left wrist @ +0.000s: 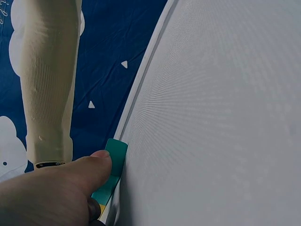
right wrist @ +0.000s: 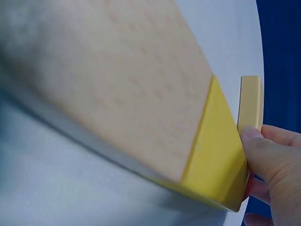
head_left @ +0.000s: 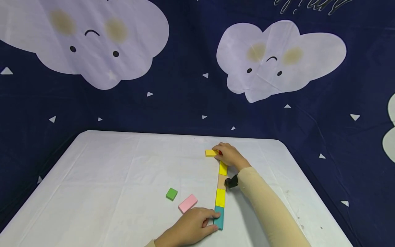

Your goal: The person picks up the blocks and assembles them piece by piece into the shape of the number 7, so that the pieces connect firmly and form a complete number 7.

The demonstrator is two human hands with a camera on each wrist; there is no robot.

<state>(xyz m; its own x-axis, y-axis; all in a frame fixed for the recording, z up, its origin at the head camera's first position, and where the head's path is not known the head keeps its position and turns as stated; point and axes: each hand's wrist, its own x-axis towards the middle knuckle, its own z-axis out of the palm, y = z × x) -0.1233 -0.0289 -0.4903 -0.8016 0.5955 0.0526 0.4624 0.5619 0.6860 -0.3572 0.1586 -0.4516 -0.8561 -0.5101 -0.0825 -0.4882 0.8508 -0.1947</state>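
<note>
A line of blocks runs away from me: a teal block (head_left: 218,223), a yellow block (head_left: 220,198), a wood-coloured block (head_left: 221,181) and another yellow block (head_left: 223,168). At its near end my left hand (head_left: 189,224) holds the teal block with thumb and curled fingers. My right hand (head_left: 229,154) is at the far end, pinching the right end of a yellow block (head_left: 211,153) that lies crosswise. A red block (head_left: 220,152) is mostly hidden under the right fingers. In the right wrist view the thumb rests at the crosswise block (right wrist: 250,101).
A pink block (head_left: 188,203) lies just beyond the left hand, with a green block (head_left: 171,194) farther left. All stand on a white-covered table (head_left: 123,164). A dark blue cloth (head_left: 185,103) with clouds hangs behind. The black wrist camera (head_left: 231,181) overhangs the line.
</note>
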